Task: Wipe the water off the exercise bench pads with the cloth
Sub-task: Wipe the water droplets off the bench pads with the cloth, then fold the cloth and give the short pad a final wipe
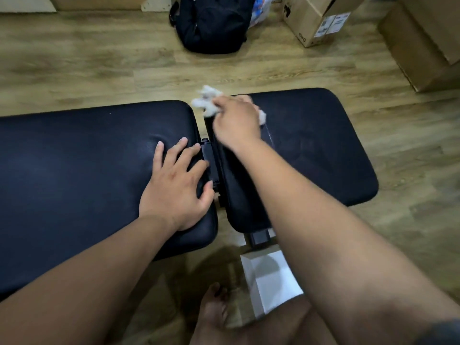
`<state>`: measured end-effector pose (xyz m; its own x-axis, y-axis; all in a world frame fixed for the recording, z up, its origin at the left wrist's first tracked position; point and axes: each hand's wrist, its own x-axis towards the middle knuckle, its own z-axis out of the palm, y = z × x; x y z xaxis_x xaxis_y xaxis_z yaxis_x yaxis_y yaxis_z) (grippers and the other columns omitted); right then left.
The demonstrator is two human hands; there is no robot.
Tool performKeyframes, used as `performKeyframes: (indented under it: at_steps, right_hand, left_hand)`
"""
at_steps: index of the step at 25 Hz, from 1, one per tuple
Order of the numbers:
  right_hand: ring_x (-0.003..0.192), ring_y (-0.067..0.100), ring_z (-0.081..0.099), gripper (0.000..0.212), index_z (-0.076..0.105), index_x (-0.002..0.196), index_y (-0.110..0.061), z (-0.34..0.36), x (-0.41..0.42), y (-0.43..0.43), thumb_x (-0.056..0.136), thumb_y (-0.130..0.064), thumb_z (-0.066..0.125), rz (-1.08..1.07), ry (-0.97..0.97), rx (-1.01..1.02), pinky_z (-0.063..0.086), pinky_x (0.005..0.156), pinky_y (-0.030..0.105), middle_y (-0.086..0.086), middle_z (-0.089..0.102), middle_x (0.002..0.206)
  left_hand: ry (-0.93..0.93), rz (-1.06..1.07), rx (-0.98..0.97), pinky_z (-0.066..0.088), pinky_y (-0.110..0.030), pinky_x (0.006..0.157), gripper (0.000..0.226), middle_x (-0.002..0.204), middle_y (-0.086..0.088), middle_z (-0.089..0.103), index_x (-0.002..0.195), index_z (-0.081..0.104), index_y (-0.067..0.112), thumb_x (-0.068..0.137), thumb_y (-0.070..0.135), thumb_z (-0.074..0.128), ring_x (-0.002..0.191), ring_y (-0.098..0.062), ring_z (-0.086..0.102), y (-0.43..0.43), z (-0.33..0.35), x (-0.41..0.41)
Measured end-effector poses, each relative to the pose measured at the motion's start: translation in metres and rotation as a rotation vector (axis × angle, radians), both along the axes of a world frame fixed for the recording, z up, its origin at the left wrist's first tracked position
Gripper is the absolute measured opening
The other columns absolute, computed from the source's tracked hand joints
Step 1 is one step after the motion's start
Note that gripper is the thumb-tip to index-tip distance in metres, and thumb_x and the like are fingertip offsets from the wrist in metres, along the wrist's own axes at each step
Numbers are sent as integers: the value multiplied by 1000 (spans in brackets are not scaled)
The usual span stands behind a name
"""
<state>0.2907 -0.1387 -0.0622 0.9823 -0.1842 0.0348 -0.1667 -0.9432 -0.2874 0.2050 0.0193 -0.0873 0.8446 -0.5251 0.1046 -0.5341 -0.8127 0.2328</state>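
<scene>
My bare foot (214,310) is closest. The long pad (74,170) lies under my flat, open left hand (176,185). The short pad (311,145) looks mostly dry. My right hand (236,120) squeezes the cloth (207,100) at its far corner, so I think little wiping is left.

Black bench pads (87,150); white, fluffy cloth (206,98); floor (99,70) with tan wood-grain pattern; black backpack (211,23); brown cardboard boxes (423,41); white sheet (271,277).
</scene>
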Motion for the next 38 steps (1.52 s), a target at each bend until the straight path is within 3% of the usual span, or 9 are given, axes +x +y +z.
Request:
performKeyframes:
  at_steps: [4,11,15,18,20,23,27,34,38]
  right_hand:
    - [107,25,49,29,70,98,-20,-1,-60,16,79,-17,49,103,-49,42,38,90,38,1,68,98]
    - [104,10,55,36,73,97,-22,-4,-225,6,71,-16,50,153,-97,309,51,91,33,-13,68,114]
    - [92,0,63,27,72,94,-28,13,-215,-11,77,-16,55,-199,-282,583,49,81,15,-16,69,101]
    - [69,8,59,20,65,86,-22,29,-198,-45,87,-1,64,-509,-404,969,47,64,22,-6,66,76]
    - [73,14,56,16,64,87,-17,37,-192,-71,90,-3,61,-620,-491,1100,44,67,27,6,62,78]
    - [77,14,60,10,64,93,-13,38,-191,-85,90,-3,61,-687,-547,1120,47,71,26,1,68,81]
    - [68,17,54,20,61,79,-20,28,-191,-84,83,-2,68,-650,-445,957,44,62,27,-2,64,71]
    - [50,3,46,23,55,69,-18,72,-175,-28,75,-12,77,-347,-439,715,38,50,17,-7,57,60]
    - [51,8,41,25,51,68,-13,113,-178,1,75,-15,75,-130,-331,732,35,49,19,-4,50,57]
  left_hand:
    - [-11,-8,-19,12,-56,118,43,138,-8,52,110,66,15,85,43,44,142,-30,30,1,-2,0]
    - [15,7,24,11,-55,119,50,144,-6,49,121,65,19,87,46,40,144,-28,28,0,-1,1]
    - [10,3,38,12,-56,119,49,144,-6,49,120,65,19,87,46,41,144,-27,28,1,-1,0]
    - [18,10,33,11,-54,120,49,145,-4,48,120,65,21,88,48,40,145,-25,26,2,1,-1]
    - [18,11,37,10,-54,120,49,145,-4,49,120,65,21,89,48,39,144,-25,26,0,1,0]
    - [12,3,44,12,-54,120,48,144,-4,49,120,65,21,89,47,40,144,-25,27,2,0,2]
    - [-1,10,37,12,-54,119,48,143,-3,50,119,66,21,88,47,40,144,-25,28,1,-1,-1]
    - [-37,6,73,17,-58,117,49,141,-6,53,119,66,19,89,46,37,141,-30,34,1,0,-2]
    - [-110,-136,152,27,-55,109,46,124,-5,63,119,62,18,88,38,35,117,-30,56,5,15,-9]
